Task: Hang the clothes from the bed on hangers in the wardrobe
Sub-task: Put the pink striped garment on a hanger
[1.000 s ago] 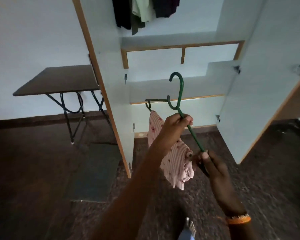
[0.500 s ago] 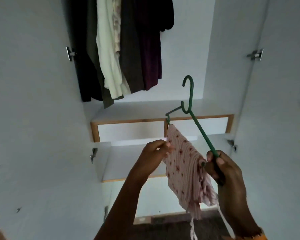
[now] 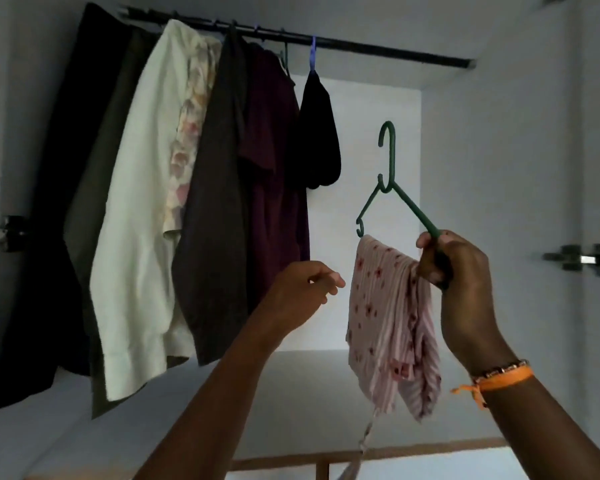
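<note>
Head view: we see right hand (image 3: 461, 271) gripping right arm of green hanger (image 3: 388, 181), fingers curled tight round it. Pink patterned garment (image 3: 392, 323) draped over hanger's bar, below rail (image 3: 378, 50), right of hung clothes (image 3: 187, 188). Left hand (image 3: 305, 289) loosely curled beside garment, holding nothing, apart from it.

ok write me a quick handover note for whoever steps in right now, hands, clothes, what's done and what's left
Right hand: grips the green hanger at its right arm.
Left hand: free, fingers loosely curled, just left of the pink top.
Pink top: draped over the hanger's bar, hanging below it.
Rail: several clothes already hung at its left; its right part is bare.
Done: top is on the hanger.
Left: hook the hanger on the rail's bare part. The bed is out of view, so clothes left there cannot be told.
</note>
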Demonstrator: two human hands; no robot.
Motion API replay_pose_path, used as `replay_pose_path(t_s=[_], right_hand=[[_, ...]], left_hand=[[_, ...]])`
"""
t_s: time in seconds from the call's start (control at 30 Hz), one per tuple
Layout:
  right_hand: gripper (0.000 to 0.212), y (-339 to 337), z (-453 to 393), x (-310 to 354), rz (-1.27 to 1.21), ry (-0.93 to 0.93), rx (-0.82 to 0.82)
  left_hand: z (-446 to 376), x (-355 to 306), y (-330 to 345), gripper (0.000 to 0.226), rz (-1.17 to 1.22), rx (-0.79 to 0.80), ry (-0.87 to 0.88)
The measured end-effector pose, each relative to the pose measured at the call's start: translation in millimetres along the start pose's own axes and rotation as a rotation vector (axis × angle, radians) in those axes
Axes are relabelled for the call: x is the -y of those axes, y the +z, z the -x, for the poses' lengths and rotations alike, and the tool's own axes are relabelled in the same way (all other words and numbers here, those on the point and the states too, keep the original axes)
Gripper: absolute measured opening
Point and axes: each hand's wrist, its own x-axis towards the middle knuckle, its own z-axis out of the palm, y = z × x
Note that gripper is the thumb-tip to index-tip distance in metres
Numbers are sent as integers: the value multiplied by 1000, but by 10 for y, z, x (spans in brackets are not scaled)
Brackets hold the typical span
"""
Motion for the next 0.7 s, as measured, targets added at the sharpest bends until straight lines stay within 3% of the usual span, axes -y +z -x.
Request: replay_pose_path(t_s=[0.43,0.7], right_hand=[[30,692,-3267,-1482,29,-317,-9],[42,1018,-4937,-1840,107,-430,-93]], left_hand=[[-2936,-290,89,18,-365,-309,275],[-4080,-375,-121,25,-688,-530,217]])
